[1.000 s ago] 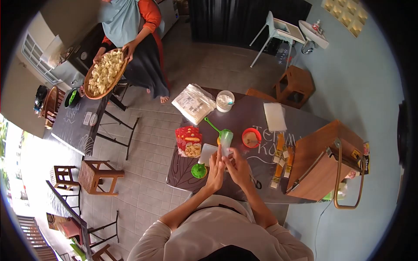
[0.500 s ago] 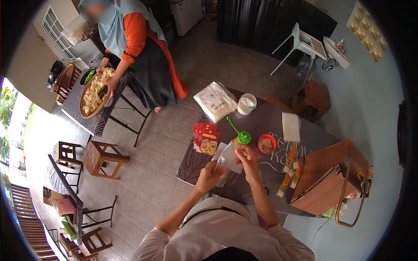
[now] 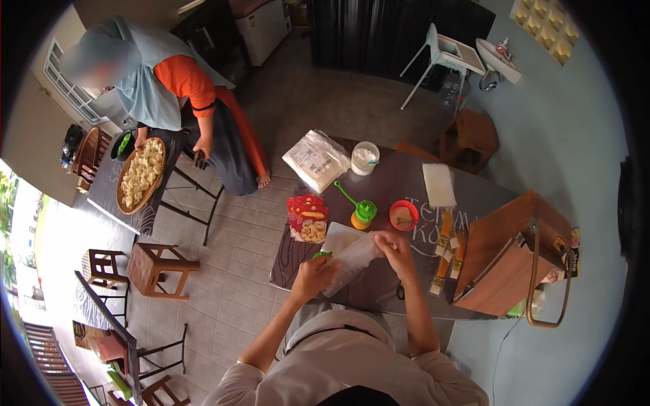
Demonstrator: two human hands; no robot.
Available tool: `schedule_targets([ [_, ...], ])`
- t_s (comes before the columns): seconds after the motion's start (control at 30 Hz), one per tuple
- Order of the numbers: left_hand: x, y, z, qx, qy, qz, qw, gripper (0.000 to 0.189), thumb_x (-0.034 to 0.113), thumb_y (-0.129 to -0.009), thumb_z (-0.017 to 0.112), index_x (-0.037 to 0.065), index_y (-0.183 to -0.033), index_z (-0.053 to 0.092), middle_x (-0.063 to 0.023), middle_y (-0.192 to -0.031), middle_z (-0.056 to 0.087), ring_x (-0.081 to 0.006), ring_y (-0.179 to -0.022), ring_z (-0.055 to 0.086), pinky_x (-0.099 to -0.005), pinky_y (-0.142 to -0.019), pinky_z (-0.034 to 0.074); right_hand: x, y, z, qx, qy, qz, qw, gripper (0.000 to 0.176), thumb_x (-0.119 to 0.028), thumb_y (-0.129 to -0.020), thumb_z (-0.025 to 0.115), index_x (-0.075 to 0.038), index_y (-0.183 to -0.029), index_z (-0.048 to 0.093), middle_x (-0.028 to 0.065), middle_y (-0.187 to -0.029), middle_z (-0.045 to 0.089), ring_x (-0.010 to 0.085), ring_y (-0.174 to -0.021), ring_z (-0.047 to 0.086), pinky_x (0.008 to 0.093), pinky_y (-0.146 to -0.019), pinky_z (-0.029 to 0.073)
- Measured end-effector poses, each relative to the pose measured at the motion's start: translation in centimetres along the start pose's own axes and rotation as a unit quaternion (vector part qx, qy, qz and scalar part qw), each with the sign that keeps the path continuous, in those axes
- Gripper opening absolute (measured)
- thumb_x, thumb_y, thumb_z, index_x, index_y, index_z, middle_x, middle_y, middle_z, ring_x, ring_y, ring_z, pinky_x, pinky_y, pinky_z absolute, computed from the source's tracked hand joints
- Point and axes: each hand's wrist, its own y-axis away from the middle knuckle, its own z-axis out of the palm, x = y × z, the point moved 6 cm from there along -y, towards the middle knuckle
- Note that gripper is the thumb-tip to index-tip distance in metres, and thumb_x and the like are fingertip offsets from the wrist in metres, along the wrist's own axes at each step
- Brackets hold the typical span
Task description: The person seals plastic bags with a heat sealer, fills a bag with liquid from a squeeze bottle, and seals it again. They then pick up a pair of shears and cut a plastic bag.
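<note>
Left hand (image 3: 313, 274) and right hand (image 3: 396, 247) each pinched an end of the clear plastic bag (image 3: 349, 262), stretching it slantwise so it stayed flat above the bench (image 3: 398, 179), centre frame. Half a second earlier I held it more upright, closer to the green scoop (image 3: 362, 211).

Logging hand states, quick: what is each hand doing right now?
Left hand: closed on the clear plastic bag.
Right hand: closed on the same bag's other end.

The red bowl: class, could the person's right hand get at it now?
Probably yes: the red bowl lies just beyond the right hand, nothing between them, though that hand holds the clear bag.
</note>
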Motion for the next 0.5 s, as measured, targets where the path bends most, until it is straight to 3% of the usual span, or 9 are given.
schedule_targets([
  [0.13, 0.5, 0.1, 0.3, 0.073, -0.039, 0.053, 0.995, 0.025, 0.022, -0.079, 0.062, -0.002, -0.082, 0.056, -0.0101, -0.058, 0.056, -0.0115, -0.048, 0.052, -0.0283, -0.046, 0.040, -0.9, 1.7, 0.5, -0.024, -0.139, 0.059, 0.988, 0.023, -0.020, -0.085, 0.057, 0.000, -0.094, 0.057, 0.0018, -0.077, 0.060, 0.0063, -0.066, 0.056, 0.0199, -0.056, 0.043],
  [0.23, 1.6, 0.4, 0.8, 0.092, -0.077, 0.122, 0.985, 0.025, 0.022, -0.077, 0.064, -0.001, -0.083, 0.056, -0.0113, -0.060, 0.056, -0.0113, -0.051, 0.053, -0.0283, -0.047, 0.041, -0.3, 2.0, 0.5, 0.012, -0.073, -0.013, 0.997, 0.020, -0.017, -0.084, 0.057, 0.002, -0.091, 0.058, 0.0028, -0.075, 0.059, 0.0067, -0.064, 0.055, 0.0206, -0.057, 0.045],
  [0.37, 2.6, 1.2, 1.2, 0.078, -0.105, 0.163, 0.978, 0.027, 0.024, -0.076, 0.066, 0.000, -0.084, 0.057, -0.0107, -0.064, 0.058, -0.0109, -0.054, 0.054, -0.0275, -0.048, 0.041, 0.3, 2.3, -0.3, 0.030, -0.090, -0.018, 0.995, 0.017, -0.014, -0.082, 0.059, 0.003, -0.088, 0.058, 0.0029, -0.074, 0.059, 0.0066, -0.063, 0.054, 0.0205, -0.057, 0.045],
  [0.43, -0.8, 1.1, 2.2, -0.059, 0.038, -0.003, 0.998, 0.026, 0.021, -0.079, 0.064, -0.001, -0.090, 0.057, -0.0091, -0.070, 0.061, -0.0110, -0.061, 0.058, -0.0245, -0.052, 0.044, 0.5, 2.6, -1.3, 0.080, -0.132, -0.040, 0.987, 0.016, -0.012, -0.081, 0.061, 0.003, -0.085, 0.060, 0.0021, -0.070, 0.059, 0.0065, -0.059, 0.053, 0.0208, -0.055, 0.046],
  [0.47, -1.3, 1.2, 2.2, -0.060, 0.037, -0.002, 0.998, 0.026, 0.021, -0.079, 0.064, -0.001, -0.090, 0.057, -0.0091, -0.070, 0.061, -0.0110, -0.061, 0.058, -0.0245, -0.052, 0.044, 0.4, 2.8, -1.5, 0.082, -0.133, -0.041, 0.987, 0.016, -0.012, -0.081, 0.061, 0.003, -0.085, 0.060, 0.0021, -0.070, 0.059, 0.0065, -0.059, 0.053, 0.0208, -0.055, 0.046],
  [0.5, -1.6, 1.4, 2.4, -0.074, 0.145, -0.014, 0.987, 0.026, 0.019, -0.080, 0.062, -0.003, -0.094, 0.056, -0.0083, -0.073, 0.062, -0.0119, -0.065, 0.060, -0.0230, -0.054, 0.046, 0.2, 3.1, -2.1, 0.103, -0.112, -0.040, 0.987, 0.015, -0.011, -0.080, 0.062, 0.003, -0.084, 0.060, 0.0022, -0.069, 0.059, 0.0067, -0.058, 0.053, 0.0210, -0.054, 0.046],
])
